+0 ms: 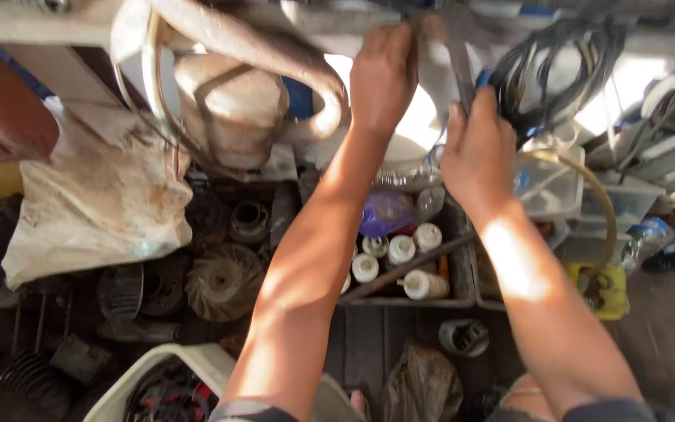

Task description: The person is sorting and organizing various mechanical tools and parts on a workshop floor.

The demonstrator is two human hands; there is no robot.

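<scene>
Two hands, left hand (384,74) and right hand (476,152), grip one metal bar (456,47).

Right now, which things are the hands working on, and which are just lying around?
In hand:
left hand and right hand, both on a grey metal strip

Lying about:
white-capped bottles
black cables
finned wheel
dirty cloth
yellow box
</scene>
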